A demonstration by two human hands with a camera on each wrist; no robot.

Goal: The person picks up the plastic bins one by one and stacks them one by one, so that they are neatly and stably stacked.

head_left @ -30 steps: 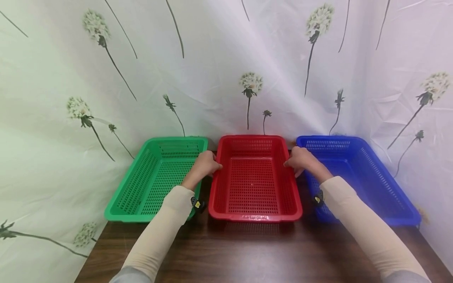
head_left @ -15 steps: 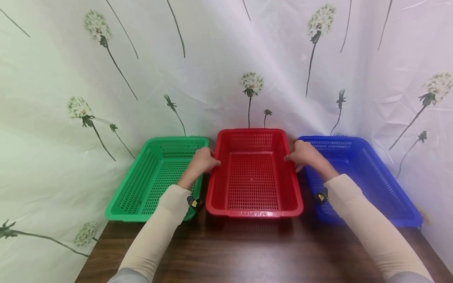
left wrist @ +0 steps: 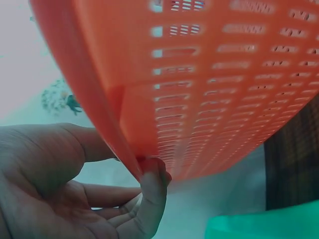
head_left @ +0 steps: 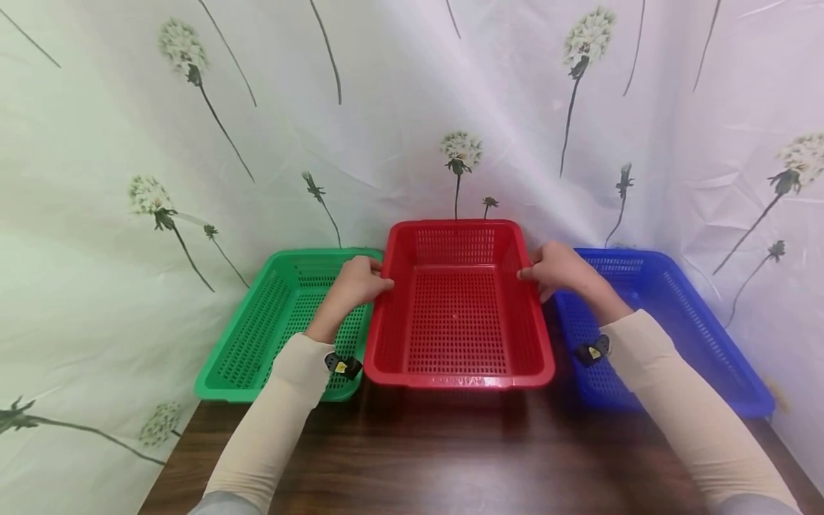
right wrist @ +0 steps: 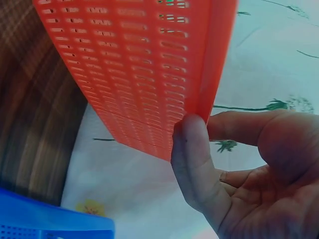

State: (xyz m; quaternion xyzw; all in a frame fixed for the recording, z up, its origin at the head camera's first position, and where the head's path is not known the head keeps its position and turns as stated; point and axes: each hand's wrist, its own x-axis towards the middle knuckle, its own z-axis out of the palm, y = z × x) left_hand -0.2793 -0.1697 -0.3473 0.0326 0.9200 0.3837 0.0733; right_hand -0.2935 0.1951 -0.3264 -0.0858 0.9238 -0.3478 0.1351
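Between my hands is a red plastic basket (head_left: 457, 322) with slotted walls and nothing in it, raised above the dark wooden table. My left hand (head_left: 357, 281) pinches its left rim, thumb over the top and fingers curled beneath, as the left wrist view shows on the basket wall (left wrist: 189, 99). On the opposite side my right hand (head_left: 556, 270) pinches the right rim the same way; in the right wrist view its fingertips (right wrist: 192, 134) press the outer wall under the lip. The basket's near rim overlaps the table in the head view.
A green basket (head_left: 247, 343) stands at the left, partly behind my left forearm. At the right a blue basket (head_left: 702, 343) stands partly under my right arm. The wooden table (head_left: 438, 458) spreads in front; a white curtain (head_left: 399, 93) with dandelion prints hangs right behind.
Both hands have raised the red basket from between the other two; it sits higher in the head view and looks larger. The green and blue baskets have stayed in place.
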